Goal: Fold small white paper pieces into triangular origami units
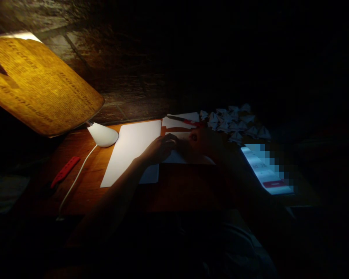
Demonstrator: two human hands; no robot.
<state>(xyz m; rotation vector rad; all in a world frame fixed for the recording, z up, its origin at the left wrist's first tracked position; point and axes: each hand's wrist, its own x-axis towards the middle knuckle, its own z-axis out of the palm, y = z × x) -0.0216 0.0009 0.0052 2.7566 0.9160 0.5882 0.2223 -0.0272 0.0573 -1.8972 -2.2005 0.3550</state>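
Observation:
My left hand (164, 146), its fingers curled, is over white paper in the middle of the table. Close to it on the right is my right hand (200, 139), in shadow with its fingers bent into a pinch. What lies between the fingertips is too dark to make out. Beneath both hands, parts of a white sheet of paper (173, 158) show. A stack of white paper (133, 145) lies left of them, partly under my left forearm. Just beyond the hands, a dark, long tool with a red handle (189, 121) rests on more white sheets (174, 123).
Several small folded paper pieces (229, 120) are heaped at the back right. A phone-like device with a lit screen (258, 170) lies at the right. On the left stand a lamp with a printed shade (43, 85), its white cord (75, 182) and a red power strip (65, 170).

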